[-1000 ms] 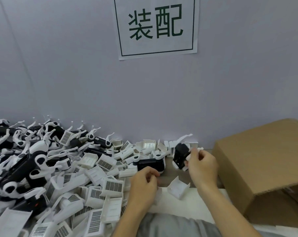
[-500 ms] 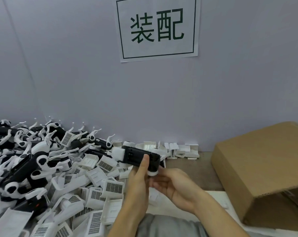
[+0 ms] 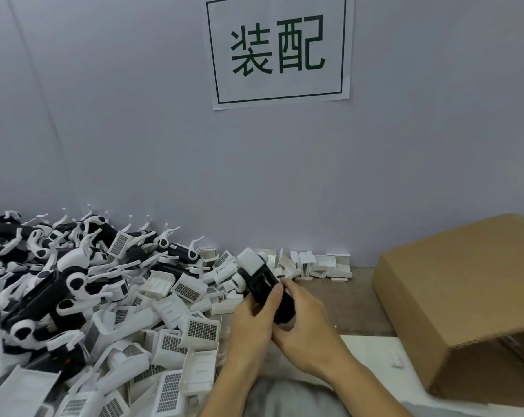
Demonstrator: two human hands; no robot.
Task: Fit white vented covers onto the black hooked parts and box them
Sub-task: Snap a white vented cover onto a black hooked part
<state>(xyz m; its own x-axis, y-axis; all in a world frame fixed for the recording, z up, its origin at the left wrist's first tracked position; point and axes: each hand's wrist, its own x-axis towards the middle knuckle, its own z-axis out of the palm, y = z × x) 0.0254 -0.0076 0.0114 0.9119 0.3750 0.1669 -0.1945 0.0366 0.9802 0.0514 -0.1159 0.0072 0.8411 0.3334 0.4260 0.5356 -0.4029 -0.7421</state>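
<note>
I hold one black hooked part (image 3: 266, 287) above the table, tilted with its far end pointing up and left. A white cover (image 3: 250, 261) sits on that far end. My left hand (image 3: 251, 326) grips the part from the left with the thumb along its side. My right hand (image 3: 306, 329) cups its near end from below and the right. A big heap of black hooked parts (image 3: 53, 284) and loose white vented covers (image 3: 200, 331) fills the left side of the table.
An open cardboard box (image 3: 465, 296) lies on its side at the right, its mouth facing me. A row of small white covers (image 3: 324, 264) lines the wall behind my hands. A paper sign (image 3: 280, 49) hangs on the grey wall. White sheet (image 3: 372, 353) lies near the box.
One second ago each hand was on a separate piece over the table. Both hands have since come together on one black part with a white cover, lifting and turning it more upright.
</note>
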